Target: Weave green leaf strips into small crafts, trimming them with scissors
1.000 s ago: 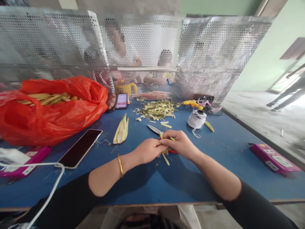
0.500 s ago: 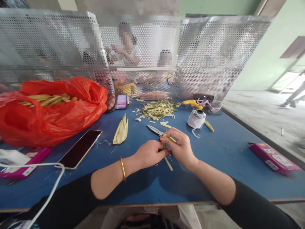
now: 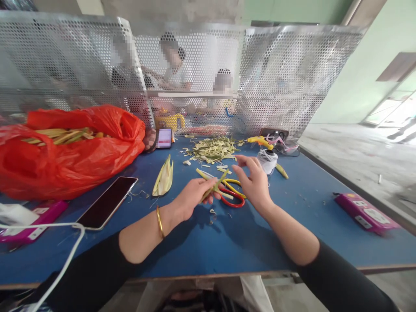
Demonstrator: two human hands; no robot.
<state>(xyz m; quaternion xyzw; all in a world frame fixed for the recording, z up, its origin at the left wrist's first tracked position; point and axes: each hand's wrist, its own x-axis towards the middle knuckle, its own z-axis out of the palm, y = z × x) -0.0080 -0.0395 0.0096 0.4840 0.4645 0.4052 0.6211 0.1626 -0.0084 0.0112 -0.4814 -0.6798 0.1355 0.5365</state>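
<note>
My left hand (image 3: 196, 195) is closed round a few green-yellow leaf strips (image 3: 223, 177) that cross each other above the blue table. Scissors with red and yellow handles (image 3: 234, 203) lie on the table just right of those strips, partly under them. My right hand (image 3: 252, 177) is raised to the right of the scissors, thumb and fingers apart, holding nothing. Left of my hands lies a pale husk (image 3: 163, 177). Beyond them is a heap of cut leaf pieces (image 3: 212, 149). A white thread spool (image 3: 268, 162) stands behind my right hand.
A red plastic bag (image 3: 71, 160) of husks fills the back left, near a dark phone (image 3: 108, 201). Purple packs lie left and right (image 3: 365, 211). A yellow glue gun (image 3: 261, 141) sits at the back. People are behind a perforated metal screen (image 3: 195, 60).
My right hand has let go, opened and moved slightly right and up. My left hand has shifted left with the strips. The scissors' handles, hidden before, now show.
</note>
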